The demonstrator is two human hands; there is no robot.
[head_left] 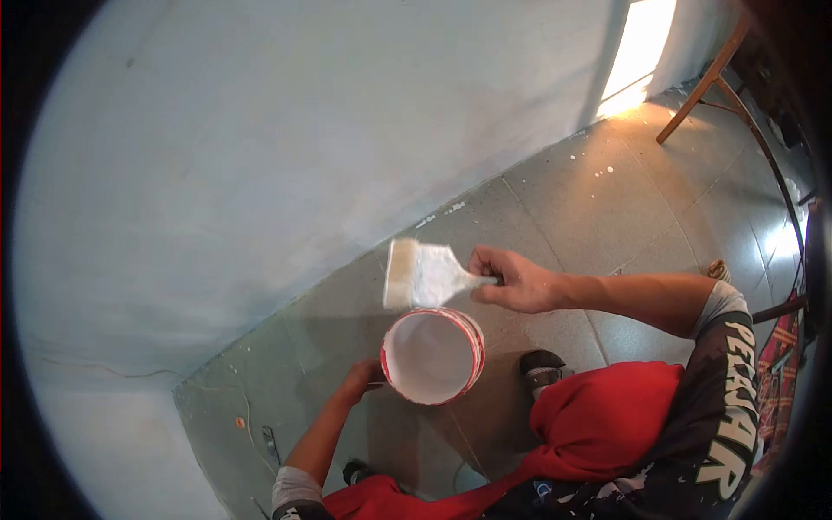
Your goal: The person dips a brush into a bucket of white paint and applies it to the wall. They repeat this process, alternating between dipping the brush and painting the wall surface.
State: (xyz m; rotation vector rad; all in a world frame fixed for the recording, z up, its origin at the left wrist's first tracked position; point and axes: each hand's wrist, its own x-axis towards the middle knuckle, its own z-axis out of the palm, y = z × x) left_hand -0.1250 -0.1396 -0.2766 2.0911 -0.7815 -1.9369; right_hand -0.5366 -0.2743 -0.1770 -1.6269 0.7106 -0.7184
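A wide paintbrush point(433, 273) with a white-smeared body and pale bristles is held level above the far rim of a bucket, its bristles pointing left. My right hand point(511, 280) is closed round its handle. The round bucket point(478, 347), white with red paint marks at the rim, has white paint point(433, 355) inside. At the bucket's left side is my left hand point(366, 381), its fingers closed on the bucket's edge or handle and partly hidden by it.
A pale wall point(303, 130) runs along the left and top, meeting the grey tiled floor point(607, 225). Wooden legs point(702, 87) stand at the upper right beside a bright opening point(640, 52). A thin cable point(250, 425) and a small dark object point(270, 440) lie lower left.
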